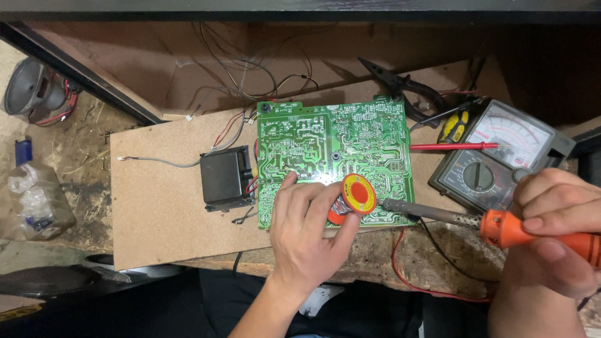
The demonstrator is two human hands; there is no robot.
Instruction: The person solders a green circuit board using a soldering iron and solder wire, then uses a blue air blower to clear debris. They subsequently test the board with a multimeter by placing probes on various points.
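At the far left one grey loudspeaker cone (pixel 31 84) lies on the dusty floor above one crumpled clear plastic bag (pixel 37 200). One flat sheet of rough brown particle board (pixel 156 200) carries a single boxy black transformer (pixel 224 178), and touching its right side lies one glossy green circuit board (pixel 332 150), solder side up, laced with pale traces. The left hand (pixel 307 228) rests palm down on the board's lower edge, forefinger stretched onto the traces, thumb and fingers closed around one round solder spool (pixel 354 197) with an orange and yellow face. Just right of the spool is the dull metal tip of one soldering iron (pixel 476 219), its shaft nearly level across the board's lower right corner. One red test probe (pixel 454 147) and one grey analogue multimeter (pixel 501 156) sit beyond. The right hand (pixel 554 235) wraps the iron's smooth orange handle in a closed fist.
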